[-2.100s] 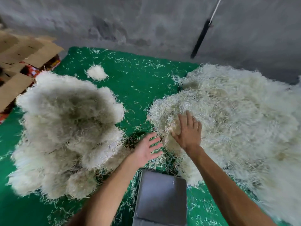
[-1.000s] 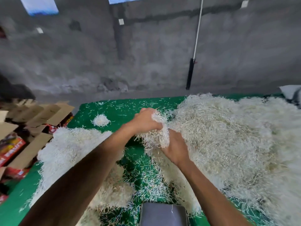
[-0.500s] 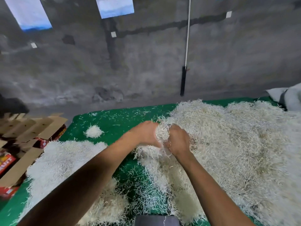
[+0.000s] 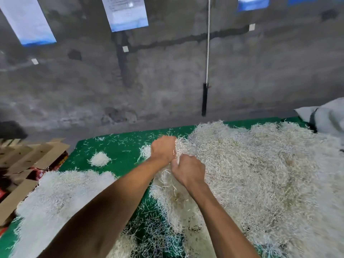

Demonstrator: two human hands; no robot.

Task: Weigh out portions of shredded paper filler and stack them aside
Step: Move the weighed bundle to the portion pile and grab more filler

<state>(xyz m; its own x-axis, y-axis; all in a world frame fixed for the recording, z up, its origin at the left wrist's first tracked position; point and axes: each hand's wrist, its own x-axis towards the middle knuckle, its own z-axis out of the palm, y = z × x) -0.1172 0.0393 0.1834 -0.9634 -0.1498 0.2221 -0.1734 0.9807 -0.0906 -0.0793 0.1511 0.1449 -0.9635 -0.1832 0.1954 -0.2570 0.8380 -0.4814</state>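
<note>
Along the bottom edge of the frame both forearms enter and are cut off there, so nothing of the person past the elbows shows. At lower left a heap of shredded paper [image 4: 61,198] spreads over the green mat [image 4: 122,155], its near side running out of the frame and partly covered by the left forearm. Loose strands lie scattered on the mat at lower centre between the two heaps. Filling the right half of the frame is the big pile of shredded paper [image 4: 264,175], with its right and lower edges cut off. At its left margin, near the middle of the frame, the right hand [image 4: 189,171] is curled into a fist round a tuft of the paper, and just above and left of it the left hand [image 4: 163,150] is likewise closed on strands; the fingers of both are hidden from this side, buried in the paper. Further back on the mat, left of centre, sits a small clump of paper [image 4: 99,158] on its own. At the left edge flattened cardboard boxes [image 4: 28,159] overlap; what lies under them is hard to make out. A grey bundle [image 4: 327,116] is cut off at the right edge. Behind stands the concrete wall [image 4: 167,81], with a hanging white cord [image 4: 208,43] ending in a black handle, and pale sheets [image 4: 126,12] cut off at the top.
</note>
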